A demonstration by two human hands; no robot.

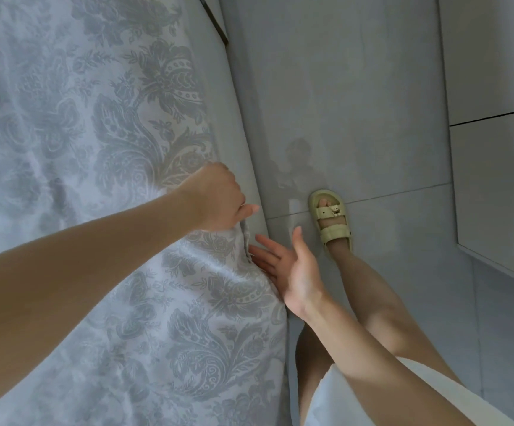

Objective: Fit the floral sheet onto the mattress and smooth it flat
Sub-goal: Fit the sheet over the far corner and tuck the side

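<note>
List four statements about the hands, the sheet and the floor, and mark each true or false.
1. The left hand has the edge of the floral sheet in its grip. True.
2. The right hand is a closed fist. False: its fingers are straight and spread, beside the sheet's hem.
3. A foot in a pale yellow sandal stands on the grey tiled floor. True.
4. The sheet hangs down to the floor all along the bed. False: a plain strip of mattress shows bare beyond the left hand.
</note>
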